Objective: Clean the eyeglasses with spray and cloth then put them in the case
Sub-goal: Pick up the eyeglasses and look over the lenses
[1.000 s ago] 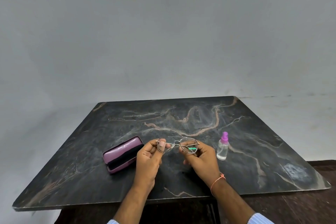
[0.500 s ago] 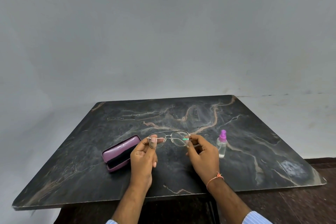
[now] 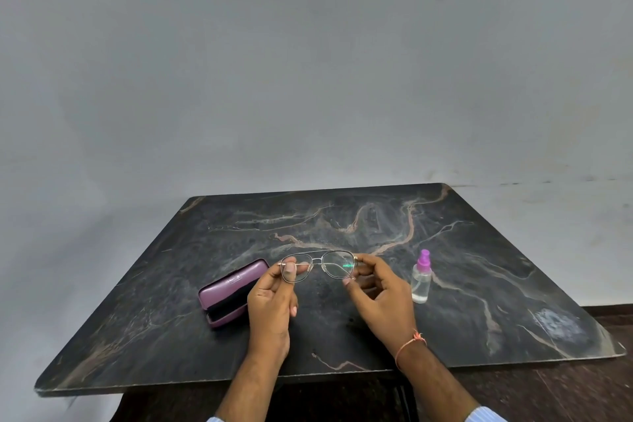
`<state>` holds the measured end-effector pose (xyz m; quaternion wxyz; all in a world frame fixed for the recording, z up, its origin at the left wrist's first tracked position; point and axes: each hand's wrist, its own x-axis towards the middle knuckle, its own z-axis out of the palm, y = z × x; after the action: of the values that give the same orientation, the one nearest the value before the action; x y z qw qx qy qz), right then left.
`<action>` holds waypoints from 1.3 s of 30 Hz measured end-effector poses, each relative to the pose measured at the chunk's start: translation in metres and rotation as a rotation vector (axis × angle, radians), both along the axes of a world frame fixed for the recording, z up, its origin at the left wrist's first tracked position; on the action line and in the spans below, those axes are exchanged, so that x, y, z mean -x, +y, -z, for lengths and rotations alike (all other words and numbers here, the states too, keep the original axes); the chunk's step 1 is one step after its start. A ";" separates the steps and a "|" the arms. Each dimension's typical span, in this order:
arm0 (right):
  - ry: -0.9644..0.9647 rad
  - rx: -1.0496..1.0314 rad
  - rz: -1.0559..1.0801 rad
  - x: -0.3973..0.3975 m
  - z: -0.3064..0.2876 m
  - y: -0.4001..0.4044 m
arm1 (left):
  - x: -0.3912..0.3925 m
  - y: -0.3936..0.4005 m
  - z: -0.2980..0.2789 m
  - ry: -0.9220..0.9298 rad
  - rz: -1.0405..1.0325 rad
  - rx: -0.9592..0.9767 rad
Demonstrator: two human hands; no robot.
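A dark cloth (image 3: 228, 301) is held in the open case (image 3: 230, 291); eyeglasses (image 3: 318, 265) are pinched by left hand (image 3: 272, 305) and right hand (image 3: 380, 298), spray bottle (image 3: 421, 279) right.

One head-worn view, looking forward and down.

The wide-angle camera sits above the near edge of the dark marble table (image 3: 445, 236), facing the far grey wall (image 3: 308, 62), which fills the upper half (the table edges bow slightly). Forearms enter from the near bottom edge, close beneath the lens.
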<state>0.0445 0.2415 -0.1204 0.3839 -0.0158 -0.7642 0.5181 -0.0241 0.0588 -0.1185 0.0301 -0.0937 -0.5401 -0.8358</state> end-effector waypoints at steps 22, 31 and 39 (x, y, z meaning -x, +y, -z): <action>0.087 -0.045 -0.035 -0.009 -0.013 0.000 | -0.002 0.001 -0.001 0.009 0.006 0.031; 0.105 -0.116 -0.026 -0.009 -0.011 -0.001 | -0.004 0.004 0.000 0.017 0.079 0.068; 0.132 -0.164 -0.016 -0.010 -0.012 0.000 | -0.002 0.007 0.003 0.058 0.081 0.100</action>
<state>0.0546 0.2417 -0.1086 0.4290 0.0560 -0.7773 0.4567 -0.0216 0.0657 -0.1220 0.0071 -0.1409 -0.5757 -0.8054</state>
